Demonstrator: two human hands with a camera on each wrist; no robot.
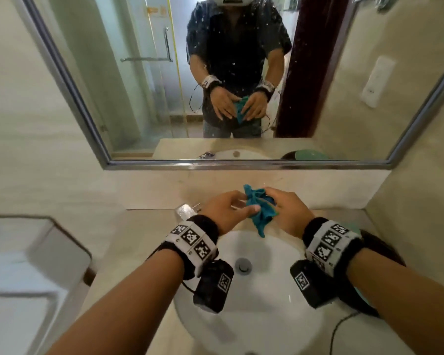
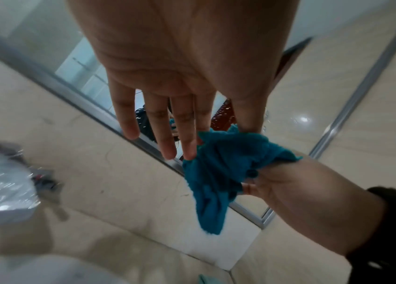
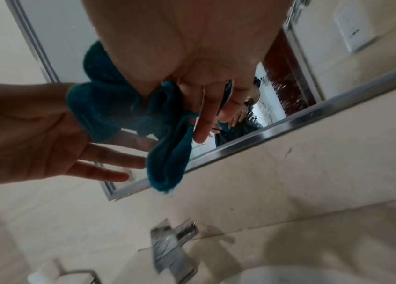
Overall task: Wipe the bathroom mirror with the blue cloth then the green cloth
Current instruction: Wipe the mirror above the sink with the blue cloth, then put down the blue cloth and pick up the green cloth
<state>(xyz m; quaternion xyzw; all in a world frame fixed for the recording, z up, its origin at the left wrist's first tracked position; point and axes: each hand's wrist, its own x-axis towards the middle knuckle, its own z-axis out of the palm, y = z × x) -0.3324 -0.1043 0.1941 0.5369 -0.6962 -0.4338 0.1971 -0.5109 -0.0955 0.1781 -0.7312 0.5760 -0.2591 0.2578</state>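
Two hands hold a crumpled blue cloth (image 1: 258, 208) above a white sink (image 1: 254, 298), in front of a bathroom mirror (image 1: 144, 80).

At the centre of the head view, the left hand (image 1: 224, 210) pinches one side of the cloth between thumb and forefinger, its other fingers straight and spread. The right hand (image 1: 289, 211) grips the other side, its fingers curled into the bunched fabric. The cloth's loose end hangs down toward the basin. The mirror fills the upper half of the frame, flecked with white spots, and reflects the person with the cloth. A chrome tap (image 1: 186, 211) sits just left of the left hand.
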